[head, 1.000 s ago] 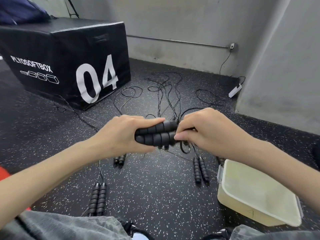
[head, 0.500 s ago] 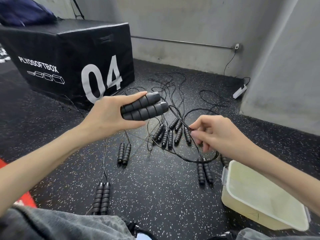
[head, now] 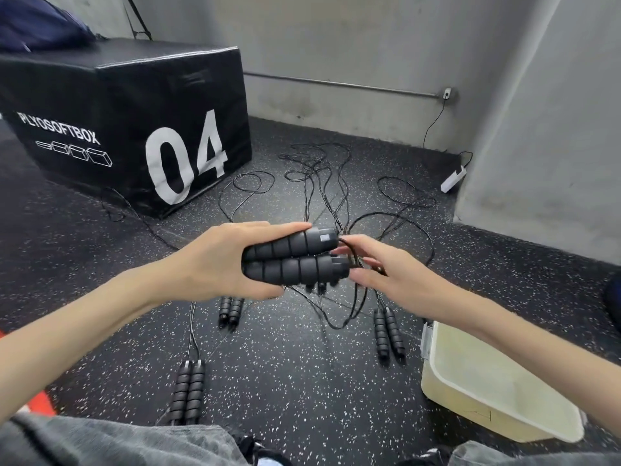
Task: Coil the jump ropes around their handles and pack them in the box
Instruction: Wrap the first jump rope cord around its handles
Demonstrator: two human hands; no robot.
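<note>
My left hand (head: 215, 260) grips two black ribbed jump rope handles (head: 292, 257) side by side, held level above the floor. My right hand (head: 386, 280) is at the handles' right ends, its fingers pinching the thin black cord (head: 346, 314) that hangs in a loop below. Other handle pairs lie on the floor: one pair (head: 230, 309) under my left hand, one (head: 188, 391) near my knees, one (head: 388, 334) beside the box. The cream plastic box (head: 497, 398) stands open at lower right.
A black soft plyo box marked 04 (head: 134, 129) stands at back left. Tangled black cords (head: 319, 183) spread across the speckled rubber floor toward the grey wall. A white power strip (head: 453, 179) lies by the wall corner. My knees fill the bottom edge.
My left hand lowered the handles from its raised position toward the centre. My right hand rose with the cord and came back to the handles' ends, shortening the loop.
</note>
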